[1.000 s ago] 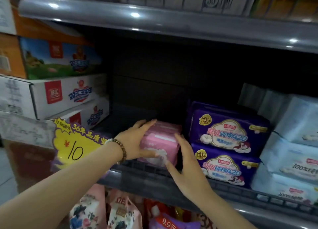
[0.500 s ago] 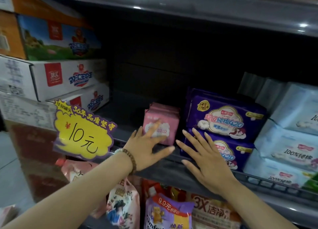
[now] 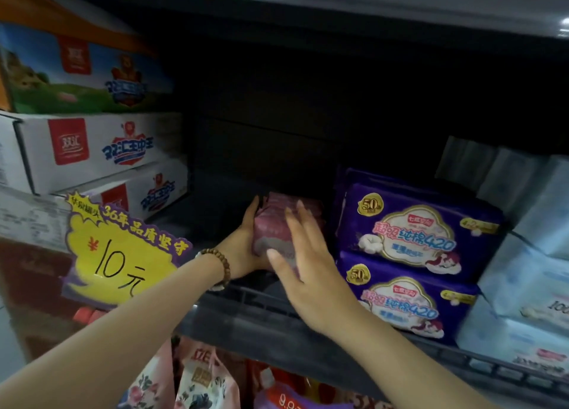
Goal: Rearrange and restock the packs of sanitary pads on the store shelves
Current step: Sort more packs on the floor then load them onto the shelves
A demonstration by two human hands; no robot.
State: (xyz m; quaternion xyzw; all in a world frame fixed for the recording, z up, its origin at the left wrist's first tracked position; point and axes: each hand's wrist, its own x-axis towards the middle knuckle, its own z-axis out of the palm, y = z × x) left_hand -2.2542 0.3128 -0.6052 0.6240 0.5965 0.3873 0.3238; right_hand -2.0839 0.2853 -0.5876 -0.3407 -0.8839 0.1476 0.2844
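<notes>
A small pink pack of pads (image 3: pixel 272 224) stands on the dark shelf (image 3: pixel 246 321), left of two stacked purple pad packs (image 3: pixel 415 233). My left hand (image 3: pixel 246 245), with a bead bracelet on the wrist, holds the pink pack's left side and lower edge. My right hand (image 3: pixel 308 254) lies with straight fingers against the pack's front and right side, hiding much of it. Pale blue packs (image 3: pixel 529 273) are stacked further right.
White and blue cartons (image 3: pixel 92 150) are stacked to the left of the shelf bay. A yellow "10" price sign (image 3: pixel 123 254) hangs at the shelf's left front. Behind the pink pack the bay is dark. Printed pouches (image 3: pixel 200 378) hang on the level below.
Both hands had let go and drawn back to the shelf edge. They have now moved forward again, the left taking the pink pack's side and the right pressing its front.
</notes>
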